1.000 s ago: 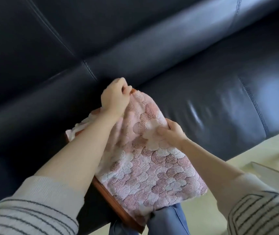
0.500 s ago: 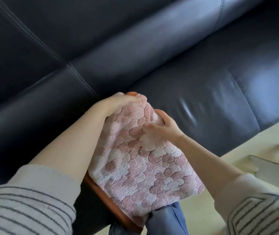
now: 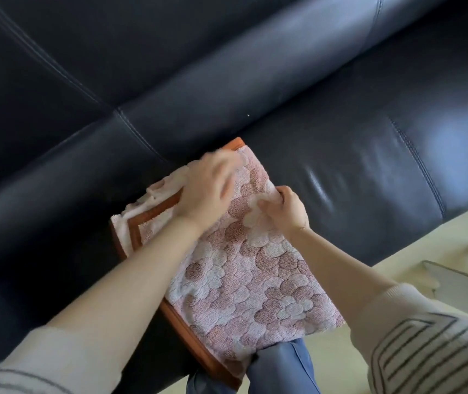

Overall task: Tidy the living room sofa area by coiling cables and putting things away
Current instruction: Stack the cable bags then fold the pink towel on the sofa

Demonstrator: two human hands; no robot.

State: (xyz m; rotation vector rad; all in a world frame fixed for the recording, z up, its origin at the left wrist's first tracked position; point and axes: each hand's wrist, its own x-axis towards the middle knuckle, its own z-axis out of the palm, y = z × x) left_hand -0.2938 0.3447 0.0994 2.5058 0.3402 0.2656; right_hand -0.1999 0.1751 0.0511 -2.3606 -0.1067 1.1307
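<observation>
The pink towel [image 3: 244, 268] with its pale flower pattern carries no label, brand or writing that you can read, and neither does anything around it. It lies draped over a flat board with a reddish-brown wooden frame [image 3: 153, 214], which shows at the far corner, along the left edge and down the near left side; the near end of board and towel rests against your knee in blue trousers [image 3: 281, 368], while the far end leans on the front of the dark leather sofa [image 3: 340, 166] seat. Your left hand [image 3: 207, 194] lies on top of the towel near its far left part, just beside the exposed frame; it is blurred, the fingers seem to lie flat along the cloth toward the far corner, but you cannot tell their exact pose. Your right hand [image 3: 286, 209] sits at the towel's right edge, fingers curled and pinching a fold of the cloth there. The two hands are near each other, with a strip of towel between them. Both forearms are bare, with pale striped sleeves [image 3: 426, 345] pushed up. To the right, on the light floor [image 3: 397, 251], stands a pale angular object [image 3: 460, 277] well apart from the towel.
</observation>
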